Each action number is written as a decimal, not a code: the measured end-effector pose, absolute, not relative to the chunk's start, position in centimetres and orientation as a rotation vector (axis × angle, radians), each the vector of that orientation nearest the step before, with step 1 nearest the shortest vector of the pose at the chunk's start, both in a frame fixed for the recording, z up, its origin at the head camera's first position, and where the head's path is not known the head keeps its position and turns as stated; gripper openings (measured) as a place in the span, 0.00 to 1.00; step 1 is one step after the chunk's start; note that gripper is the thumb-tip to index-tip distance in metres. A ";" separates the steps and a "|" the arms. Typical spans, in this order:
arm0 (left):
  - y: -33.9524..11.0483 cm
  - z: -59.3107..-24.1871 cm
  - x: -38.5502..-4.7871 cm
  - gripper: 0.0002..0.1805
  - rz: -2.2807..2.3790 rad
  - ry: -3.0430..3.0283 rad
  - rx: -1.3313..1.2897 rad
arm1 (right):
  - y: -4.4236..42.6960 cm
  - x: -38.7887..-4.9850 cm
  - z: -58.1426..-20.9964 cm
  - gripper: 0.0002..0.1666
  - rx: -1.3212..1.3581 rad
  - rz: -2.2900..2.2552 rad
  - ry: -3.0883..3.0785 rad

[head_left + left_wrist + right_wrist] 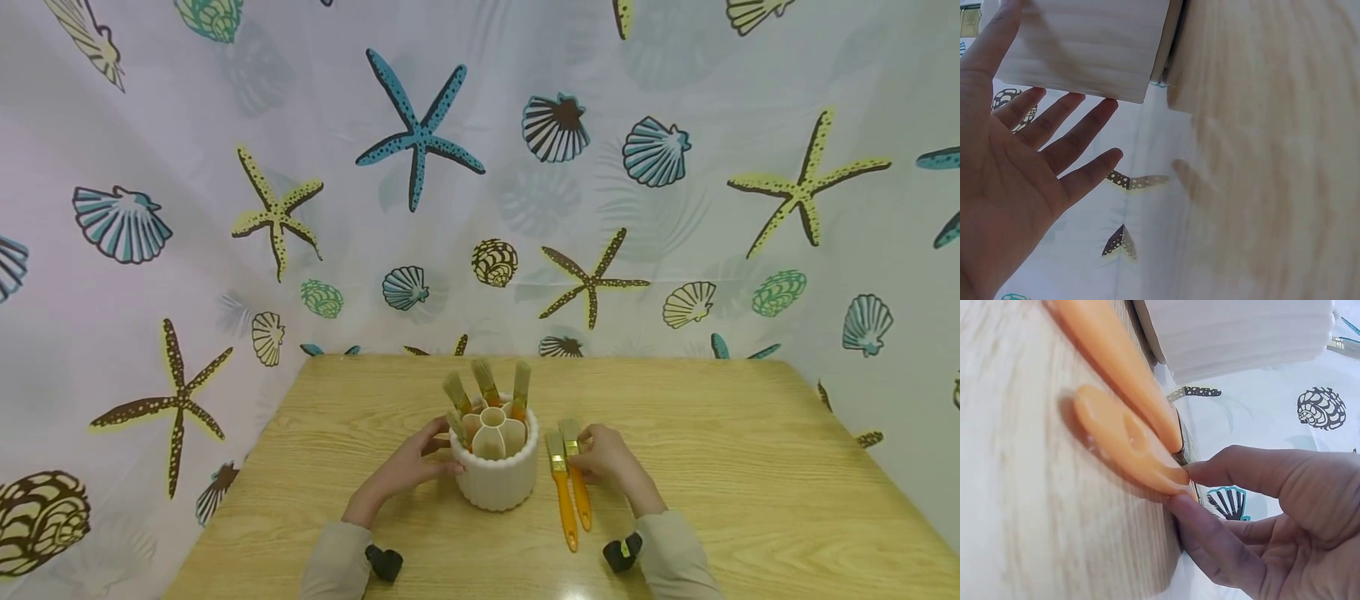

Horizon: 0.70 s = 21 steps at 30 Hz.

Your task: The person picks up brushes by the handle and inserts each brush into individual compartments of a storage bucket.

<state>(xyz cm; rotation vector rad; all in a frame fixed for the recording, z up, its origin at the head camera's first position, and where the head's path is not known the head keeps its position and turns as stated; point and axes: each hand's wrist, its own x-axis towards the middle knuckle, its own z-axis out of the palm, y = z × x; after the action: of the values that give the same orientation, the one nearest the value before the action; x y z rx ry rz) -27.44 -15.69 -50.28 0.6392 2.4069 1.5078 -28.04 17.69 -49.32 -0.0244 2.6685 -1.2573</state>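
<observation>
A white ribbed round holder [498, 485] with petal-shaped compartments stands upright on the table. Several paintbrushes [485, 382] rise from it, bristles up. My left hand [408, 463] is spread beside the holder, its thumb and fingertips at the wall; the left wrist view shows the fingers nearly straight. Two orange-handled paintbrushes lie to the right of the holder, bristles pointing away. With thumb and forefinger, my right hand [611, 458] pinches the right-hand paintbrush [1125, 447] near its metal band. The other paintbrush [566, 508] lies close alongside, on the holder's side.
The light wooden table [705, 433] reaches out on both sides of the holder. Behind it and at both sides hangs a white curtain [480, 200] printed with starfish and shells. A black wrist camera [622, 552] sits by the right sleeve, another [384, 564] by the left.
</observation>
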 end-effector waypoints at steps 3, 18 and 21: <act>-15.8 -50.4 -27.4 0.43 1.504 2.409 0.626 | 17.7 -28.0 -49.5 0.27 -0.013 -1.250 2.663; -15.9 -50.4 -27.3 0.44 1.470 2.445 0.622 | 17.6 -28.0 -49.5 0.25 0.027 -1.293 2.598; -15.9 -50.5 -27.4 0.44 1.471 2.446 0.633 | 17.7 -28.0 -49.5 0.24 0.017 -1.301 2.596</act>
<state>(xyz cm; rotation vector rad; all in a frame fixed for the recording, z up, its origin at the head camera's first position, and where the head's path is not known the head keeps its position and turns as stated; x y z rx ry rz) -27.43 -15.93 -50.47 0.6328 2.4458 1.4712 -28.04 17.68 -49.46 0.0175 2.5957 -1.3007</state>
